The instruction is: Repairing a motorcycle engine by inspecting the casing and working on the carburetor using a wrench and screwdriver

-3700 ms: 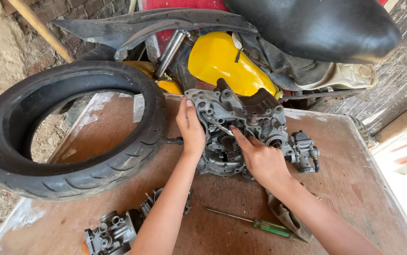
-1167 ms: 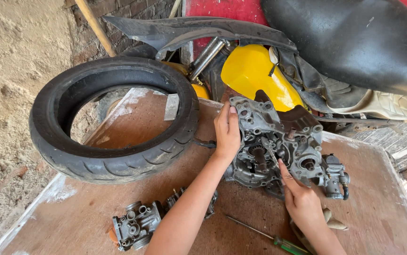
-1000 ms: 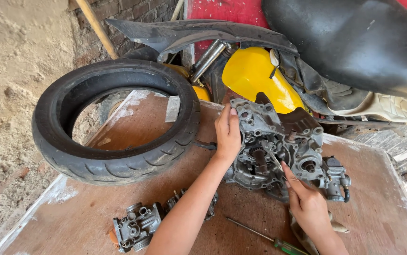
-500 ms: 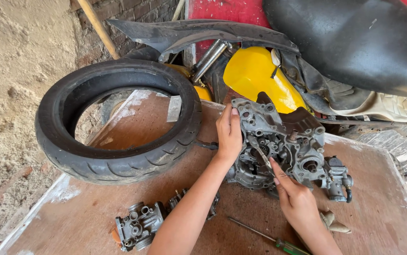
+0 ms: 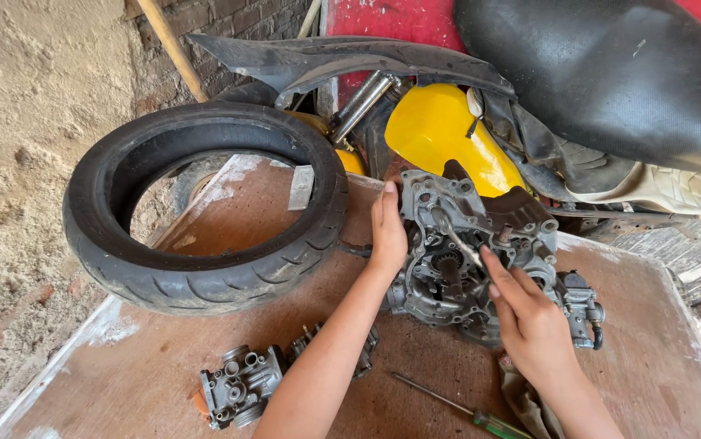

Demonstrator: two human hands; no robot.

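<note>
Engine case (image 5: 464,260) lies opened on the counter (image 5: 651,358), gears exposed; left hand (image 5: 387,232) braces its edge flat, right hand (image 5: 529,321) grips a thin tool (image 5: 457,236) poking inside. Disassembly seems partway.

The brown wooden desk (image 5: 651,358) carries a black tyre (image 5: 204,207), grey engine casing (image 5: 468,260), carburettor (image 5: 236,394) and green-handled screwdriver (image 5: 456,406).

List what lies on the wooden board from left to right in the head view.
Black tyre → small grey metal part → left hand → grey engine casing → right hand.
</note>
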